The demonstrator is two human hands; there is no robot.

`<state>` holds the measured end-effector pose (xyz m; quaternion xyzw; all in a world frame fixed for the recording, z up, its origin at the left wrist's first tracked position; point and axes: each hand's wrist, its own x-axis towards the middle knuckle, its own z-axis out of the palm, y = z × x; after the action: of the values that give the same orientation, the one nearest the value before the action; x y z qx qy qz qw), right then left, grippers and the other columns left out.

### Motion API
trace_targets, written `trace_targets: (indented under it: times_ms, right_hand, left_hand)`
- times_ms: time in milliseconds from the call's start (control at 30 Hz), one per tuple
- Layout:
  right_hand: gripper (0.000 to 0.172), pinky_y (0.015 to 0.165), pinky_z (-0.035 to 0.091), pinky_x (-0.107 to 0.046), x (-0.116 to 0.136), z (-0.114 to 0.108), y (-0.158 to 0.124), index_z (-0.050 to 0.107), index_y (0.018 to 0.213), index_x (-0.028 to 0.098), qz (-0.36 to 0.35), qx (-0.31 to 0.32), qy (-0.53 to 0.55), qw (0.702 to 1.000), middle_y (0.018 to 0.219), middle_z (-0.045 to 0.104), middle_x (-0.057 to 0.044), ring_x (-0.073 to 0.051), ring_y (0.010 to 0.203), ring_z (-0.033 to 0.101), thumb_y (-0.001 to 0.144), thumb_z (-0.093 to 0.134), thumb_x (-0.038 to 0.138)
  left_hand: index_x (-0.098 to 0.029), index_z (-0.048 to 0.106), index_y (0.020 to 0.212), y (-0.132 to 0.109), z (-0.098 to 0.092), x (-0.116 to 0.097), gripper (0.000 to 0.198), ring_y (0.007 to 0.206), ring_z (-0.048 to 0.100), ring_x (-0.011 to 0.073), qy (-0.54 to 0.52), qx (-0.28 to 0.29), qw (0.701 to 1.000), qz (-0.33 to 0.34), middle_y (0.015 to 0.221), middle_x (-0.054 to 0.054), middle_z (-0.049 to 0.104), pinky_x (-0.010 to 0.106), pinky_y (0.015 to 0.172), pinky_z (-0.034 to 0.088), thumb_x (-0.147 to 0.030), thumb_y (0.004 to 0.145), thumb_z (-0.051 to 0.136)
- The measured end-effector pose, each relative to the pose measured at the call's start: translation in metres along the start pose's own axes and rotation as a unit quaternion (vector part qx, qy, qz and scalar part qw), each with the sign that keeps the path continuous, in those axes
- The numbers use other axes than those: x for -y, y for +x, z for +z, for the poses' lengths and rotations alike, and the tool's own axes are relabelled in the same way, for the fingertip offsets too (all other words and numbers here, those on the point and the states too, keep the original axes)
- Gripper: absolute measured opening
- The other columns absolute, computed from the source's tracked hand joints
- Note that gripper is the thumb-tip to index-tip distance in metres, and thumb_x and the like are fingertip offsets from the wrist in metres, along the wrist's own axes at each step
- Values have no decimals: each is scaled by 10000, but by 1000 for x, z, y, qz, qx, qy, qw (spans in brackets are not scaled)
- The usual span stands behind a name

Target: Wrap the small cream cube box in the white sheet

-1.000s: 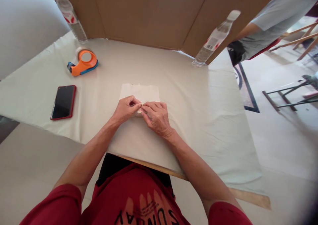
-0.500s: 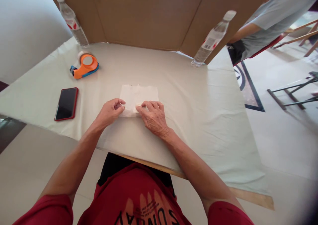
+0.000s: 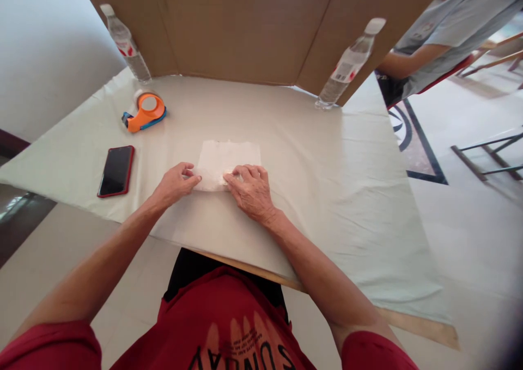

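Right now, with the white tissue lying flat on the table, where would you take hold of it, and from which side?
Probably the near left corner, from the person's side. The tissue lies flat and thin on the cloth, so only an edge gives purchase; the left hand touches that corner, while the right hand presses the near edge down.

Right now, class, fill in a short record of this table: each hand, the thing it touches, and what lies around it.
Left hand: fingertips at the left edge of the white paper sheet
Right hand: fingers resting on the sheet's near edge
Sheet: flat on the cloth-covered table
Left of it: red phone, orange tape dispenser
Back: cardboard screen, water bottles
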<state>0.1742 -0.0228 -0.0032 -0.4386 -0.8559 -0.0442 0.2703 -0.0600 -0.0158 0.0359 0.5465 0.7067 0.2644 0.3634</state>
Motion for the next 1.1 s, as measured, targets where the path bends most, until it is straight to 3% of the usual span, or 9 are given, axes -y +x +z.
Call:
trace_targets:
  times_ms: [167, 367, 600, 800, 1000, 1100]
  right_hand:
    - [235, 1011, 279, -417, 0, 1, 0, 681, 1154, 251, -8, -17, -2, 1000, 1110, 676, -75, -246, 1084, 506, 1015, 495, 289]
    - [230, 1007, 281, -419, 0, 0, 1, 682, 1151, 253, -4, -10, -4, 1000, 1122, 675, -77, -248, 1083, 511, 1006, 504, 269]
    - [227, 1004, 288, -422, 0, 1, 1, 684, 1145, 263, -2, -8, -6, 1000, 1122, 675, -72, -246, 1087, 515, 1009, 503, 274]
    - [240, 1008, 291, -420, 0, 1, 1, 690, 1142, 260, -4, -13, -8, 1000, 1130, 680, -70, -244, 1094, 521, 1019, 486, 288]
    - [237, 998, 294, -419, 0, 0, 0, 682, 1156, 269, 1, -5, -5, 1000, 1137, 676, -74, -247, 1103, 519, 1012, 494, 270]
    - [231, 999, 291, -423, 0, 0, 1, 682, 1153, 265, -1, -3, -5, 1000, 1137, 672, -75, -251, 1107, 513, 1002, 508, 267]
  left_hand:
    - [-134, 579, 1167, 1, -3, -3, 582, 654, 671, 183, -43, 45, 995, -76, 873, 79, 685, 242, 492, 462, -402, 687, 773]
    - [-190, 635, 818, 16, -6, -5, 416, 457, 529, 135, -37, 62, 992, -106, 621, 18, 635, 258, 443, 327, -475, 600, 844]
    - [-231, 457, 501, 25, -5, -10, 458, 401, 335, 91, -87, 175, 978, -78, 440, -40, 415, 254, 445, 231, -484, 565, 834]
    - [-198, 587, 580, 19, 2, -11, 354, 571, 508, 132, -56, 93, 994, -11, 603, 11, 583, 247, 525, 379, -487, 590, 793]
    - [-180, 653, 593, 16, 9, -18, 258, 524, 480, 125, -101, 101, 990, -19, 554, 0, 589, 233, 475, 337, -390, 549, 796]
    - [-177, 682, 627, 15, 15, -18, 197, 556, 514, 134, -119, 77, 990, -6, 588, -4, 619, 239, 515, 368, -350, 560, 750]
